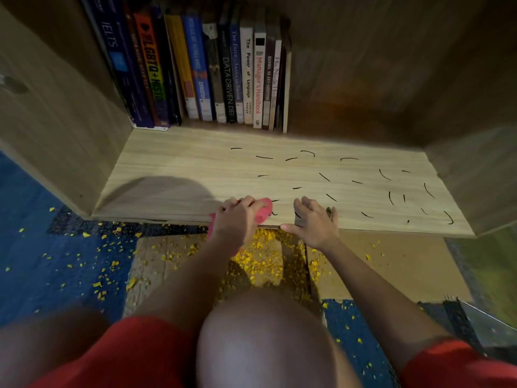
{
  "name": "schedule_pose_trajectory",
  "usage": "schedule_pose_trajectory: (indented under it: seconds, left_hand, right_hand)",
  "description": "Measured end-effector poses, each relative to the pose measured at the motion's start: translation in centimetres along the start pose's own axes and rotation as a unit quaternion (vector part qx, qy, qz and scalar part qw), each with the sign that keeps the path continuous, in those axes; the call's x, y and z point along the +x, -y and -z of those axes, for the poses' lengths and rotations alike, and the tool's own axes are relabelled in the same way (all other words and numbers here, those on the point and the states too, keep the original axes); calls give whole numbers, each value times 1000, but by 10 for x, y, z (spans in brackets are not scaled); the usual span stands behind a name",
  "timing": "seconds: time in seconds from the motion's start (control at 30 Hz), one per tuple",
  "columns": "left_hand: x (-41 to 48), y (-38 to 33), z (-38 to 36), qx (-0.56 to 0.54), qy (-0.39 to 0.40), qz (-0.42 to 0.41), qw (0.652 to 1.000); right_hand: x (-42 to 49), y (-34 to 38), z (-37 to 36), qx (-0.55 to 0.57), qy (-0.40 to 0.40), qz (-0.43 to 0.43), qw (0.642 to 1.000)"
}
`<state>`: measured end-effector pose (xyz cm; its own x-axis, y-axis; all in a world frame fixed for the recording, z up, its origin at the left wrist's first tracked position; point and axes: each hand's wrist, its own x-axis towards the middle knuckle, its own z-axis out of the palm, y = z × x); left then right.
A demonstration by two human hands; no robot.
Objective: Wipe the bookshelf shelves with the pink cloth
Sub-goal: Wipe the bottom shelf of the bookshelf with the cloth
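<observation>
Left of the left hand (237, 219) the wooden shelf (173, 163) shows no marks, so that stretch seems done. This hand grips the bunched pink cloth (263, 210) at the shelf's front edge, fingers curled over it. Just right of it, the right hand (314, 224) rests spread on the same edge, holding nothing. Beyond and right of that hand lie many black marks (324, 177), so most of the wiping seems undone. Books (229, 71) stand behind the left hand; yellow crumbs (260, 259) litter the cardboard (405, 264) below both hands.

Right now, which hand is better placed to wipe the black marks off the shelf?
Left. The left hand grips the pink cloth on the shelf, close to the black marks; the right hand rests open on the front edge, holding nothing.
</observation>
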<state>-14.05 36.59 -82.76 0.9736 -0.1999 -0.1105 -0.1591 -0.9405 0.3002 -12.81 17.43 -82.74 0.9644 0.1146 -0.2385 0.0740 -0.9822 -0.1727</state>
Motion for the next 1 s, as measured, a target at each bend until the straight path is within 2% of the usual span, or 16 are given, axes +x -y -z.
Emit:
schedule_pose_trajectory:
  seconds: [0.1, 0.13, 0.23, 0.3, 0.4, 0.47, 0.57, 0.63, 0.73, 0.8, 0.93, 1.0]
  left_hand:
    - [5, 11, 5, -13, -2, 73, 997]
    - [3, 8, 4, -7, -6, 66, 998]
    - [-3, -13, -2, 29, -7, -28, 999]
    - [0, -14, -5, 23, -5, -44, 999]
    - [10, 4, -1, -37, -14, 20, 999]
    - [7, 4, -1, -27, -9, 38, 999]
    - [-1, -14, -5, 33, 13, -35, 999]
    - [2, -14, -6, 31, 23, -70, 997]
    - [11, -5, -2, 0, 19, -32, 999]
    - [9, -11, 1, 24, 2, -3, 1000]
    - [3, -29, -2, 76, 20, -101, 992]
    - [8, -17, 0, 44, 19, -100, 994]
  right_hand:
    - [1, -2, 4, -3, 14, 3, 1000]
    - [2, -1, 4, 0, 16, 0, 1000]
    - [5, 2, 7, 6, 19, -15, 1000]
    - [4, 2, 6, 2, 19, -12, 1000]
    - [4, 0, 4, -1, 14, -6, 1000]
    - [4, 0, 3, -1, 13, -5, 1000]
    - [3, 1, 1, -7, 15, -7, 1000]
    - [3, 0, -1, -7, 10, -5, 1000]
    - [4, -3, -1, -1, 9, -1, 1000]
    - [5, -4, 0, -4, 15, 3, 1000]
    - [4, -3, -2, 9, 19, -3, 1000]
    - [4, -5, -3, 14, 19, -4, 1000]
